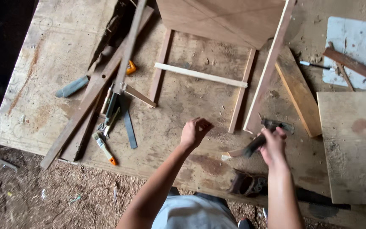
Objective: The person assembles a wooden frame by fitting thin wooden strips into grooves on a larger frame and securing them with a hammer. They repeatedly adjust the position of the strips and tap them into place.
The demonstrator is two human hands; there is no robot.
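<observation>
Head camera view, looking down on a worn plywood workbench (183, 101) — the right hand (273, 146) is clenched around the dark handle of a hammer (267, 131), its head just beside the lower end of a long wood strip (267, 68). The left hand (195, 131) hovers loosely curled, holding nothing. A thin pale slat (201, 75) lies unfastened across two darker rails — a heavy blow could likely jolt it askew, or glance off and split the strip.
</observation>
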